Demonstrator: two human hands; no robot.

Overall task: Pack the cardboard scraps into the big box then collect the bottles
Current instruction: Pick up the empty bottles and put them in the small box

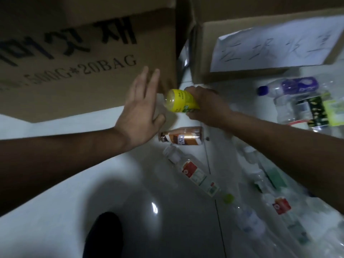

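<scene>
My right hand (206,107) grips a yellow bottle (179,101), held on its side above the white floor with its base pointing left. Spread flat beside that base, my left hand (143,112) has its fingers apart, fingertips against the big cardboard box (65,67) printed "20BAG". Just below the hands lies a brown-labelled bottle (181,136). A clear bottle with a red label (193,174) lies further down. More clear bottles lie at the lower right, one with a red label (281,205), and a purple-labelled bottle (290,85) is at the upper right.
A second cardboard box (242,19) with a white handwritten paper sheet (275,43) stands at the upper right. A pile of crushed clear plastic and green packaging (316,112) sits at the right edge. A dark shoe tip (104,237) shows at the bottom.
</scene>
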